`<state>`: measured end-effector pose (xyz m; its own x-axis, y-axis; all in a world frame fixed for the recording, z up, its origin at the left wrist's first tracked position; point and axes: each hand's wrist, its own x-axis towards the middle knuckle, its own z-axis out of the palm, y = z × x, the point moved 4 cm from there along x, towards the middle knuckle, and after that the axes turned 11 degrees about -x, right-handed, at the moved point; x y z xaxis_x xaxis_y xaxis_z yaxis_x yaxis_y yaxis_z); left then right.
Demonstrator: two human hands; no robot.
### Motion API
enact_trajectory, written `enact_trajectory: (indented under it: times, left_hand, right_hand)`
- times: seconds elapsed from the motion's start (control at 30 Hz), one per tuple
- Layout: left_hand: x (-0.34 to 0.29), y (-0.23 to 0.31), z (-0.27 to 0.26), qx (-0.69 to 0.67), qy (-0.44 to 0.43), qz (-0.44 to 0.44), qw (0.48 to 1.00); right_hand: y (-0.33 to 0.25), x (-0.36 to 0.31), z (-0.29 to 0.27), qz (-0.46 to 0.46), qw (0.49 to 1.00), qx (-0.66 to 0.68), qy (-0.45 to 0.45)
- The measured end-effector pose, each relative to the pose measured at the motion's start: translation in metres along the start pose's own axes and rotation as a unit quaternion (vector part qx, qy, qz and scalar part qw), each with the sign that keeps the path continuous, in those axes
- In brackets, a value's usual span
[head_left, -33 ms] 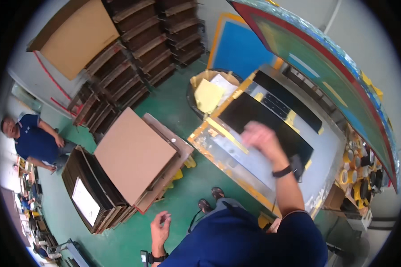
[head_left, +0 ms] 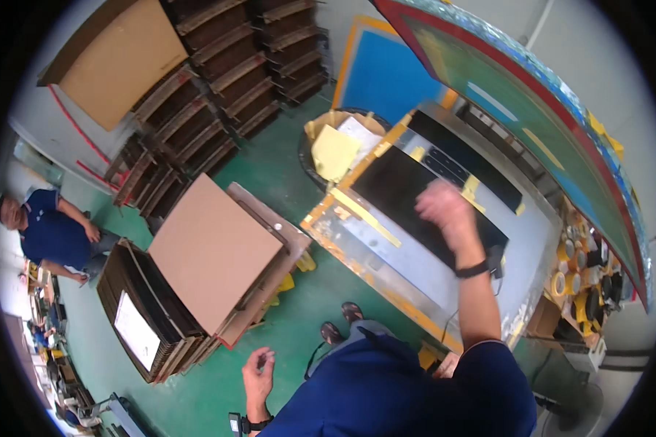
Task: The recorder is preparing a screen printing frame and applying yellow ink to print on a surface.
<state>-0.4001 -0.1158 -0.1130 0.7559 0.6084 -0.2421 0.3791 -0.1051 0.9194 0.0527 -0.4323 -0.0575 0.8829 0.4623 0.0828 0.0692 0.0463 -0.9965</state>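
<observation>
My right hand is over a flat black panel on the work table. Its fingers are bent and smeared by motion, so I cannot tell whether they touch the panel or hold anything. My left hand hangs in the air at lower left, away from the table, fingers loosely curled and nothing visible in it. Beyond the first panel lies a narrower black panel. Yellow tape strips are stuck on the table surface around the panels.
A raised screen frame slants over the table's far right. Left of the table stand a bin with paper and a stack of brown boards. Tape rolls fill a shelf at right. Another person is at far left.
My right hand has moved right and toward the far side, from the panel's near edge to over its middle. My left hand stays low at the left, much as before.
</observation>
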Motion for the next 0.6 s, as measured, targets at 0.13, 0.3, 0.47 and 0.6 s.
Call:
enact_trajectory:
  times: [0.13, 0.3, 0.47, 0.6]
  left_hand:
    - [-0.002, -0.015, 0.006, -0.016, 0.006, -0.068, 0.998]
    - [0.026, 0.005, 0.031, 0.006, -0.05, -0.045, 0.998]
    - [0.012, 0.022, 0.03, 0.055, -0.054, 0.013, 0.997]
    - [0.013, 0.027, 0.032, 0.049, -0.063, 0.002, 0.997]
  right_hand:
    - [0.003, -0.025, -0.243, -0.088, 0.834, 0.229, 0.495]
    - [-0.031, -0.044, -0.277, -0.176, 0.864, 0.195, 0.43]
    - [0.03, -0.025, -0.063, 0.053, 0.971, 0.076, 0.22]
    - [0.084, -0.061, 0.046, 0.162, 0.984, -0.043, 0.058]
